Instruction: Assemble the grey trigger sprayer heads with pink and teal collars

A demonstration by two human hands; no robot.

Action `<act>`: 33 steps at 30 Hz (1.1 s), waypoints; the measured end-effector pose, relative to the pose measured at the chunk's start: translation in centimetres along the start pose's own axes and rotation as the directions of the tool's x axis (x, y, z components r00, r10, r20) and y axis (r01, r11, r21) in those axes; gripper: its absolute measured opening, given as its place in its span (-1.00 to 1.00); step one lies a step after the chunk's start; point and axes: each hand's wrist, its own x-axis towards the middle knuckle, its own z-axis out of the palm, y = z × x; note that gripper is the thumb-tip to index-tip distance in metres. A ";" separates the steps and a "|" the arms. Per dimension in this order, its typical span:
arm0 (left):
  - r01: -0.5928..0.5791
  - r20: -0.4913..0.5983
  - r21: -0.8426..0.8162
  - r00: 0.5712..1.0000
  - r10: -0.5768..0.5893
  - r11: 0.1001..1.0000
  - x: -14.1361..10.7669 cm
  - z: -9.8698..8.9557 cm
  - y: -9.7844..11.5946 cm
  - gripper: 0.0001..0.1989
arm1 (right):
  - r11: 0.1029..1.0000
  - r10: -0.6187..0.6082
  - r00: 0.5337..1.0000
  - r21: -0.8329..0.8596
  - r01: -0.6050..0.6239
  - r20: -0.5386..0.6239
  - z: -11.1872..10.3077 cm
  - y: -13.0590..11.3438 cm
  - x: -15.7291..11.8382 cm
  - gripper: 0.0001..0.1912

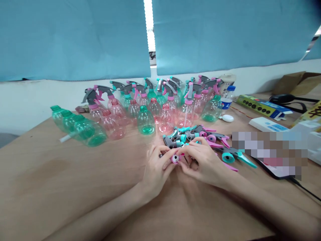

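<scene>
Both hands meet over the middle of the table around a spray head (pixel 176 158) with a pink collar, its round white opening facing me. My left hand (pixel 155 167) pinches it from the left, fingers closed. From the right, my right hand (pixel 200 160) grips the same spray head, and its fingers cover much of the part. Just beyond my fingers lies a pile of loose spray heads (pixel 184 137) in grey, teal and pink. One teal-collared spray head (pixel 228 157) rests to the right of my right hand.
Behind the pile stand several clear pink bottles (pixel 167 120) and green bottles (pixel 145 122), many fitted with spray heads. Several green bottles (pixel 86 125) lie tipped at the left. To the right are a box (pixel 260 106), a power strip (pixel 268 125) and a blurred-out device with a cable (pixel 304 187).
</scene>
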 end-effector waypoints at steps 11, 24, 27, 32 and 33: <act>-0.059 0.004 0.034 0.998 0.059 0.998 0.0 0.0 0.3 -0.76 | 0.999 -0.010 0.995 -0.052 0.004 -0.102 0.4 0.0 -0.6 -0.94; -0.126 -0.001 0.087 0.992 0.126 0.988 -0.1 0.1 0.5 -0.86 | 0.929 0.242 0.954 0.242 -0.280 0.174 -0.7 -0.8 0.2 -0.90; -0.169 -0.014 0.097 0.985 0.171 0.981 -0.2 0.1 0.7 -0.86 | 0.857 0.331 0.924 0.350 -0.379 0.189 -0.1 -1.0 -0.2 -0.86; -0.175 -0.027 0.087 0.984 0.178 0.981 -0.2 0.0 1.0 -0.85 | 0.853 0.385 0.921 0.358 -0.379 0.056 0.9 -1.3 -0.9 -0.86; -0.162 -0.024 0.079 0.986 0.164 0.984 -0.1 0.0 1.0 -0.84 | 0.870 0.366 0.930 0.341 -0.355 0.036 0.9 -1.2 -0.9 -0.87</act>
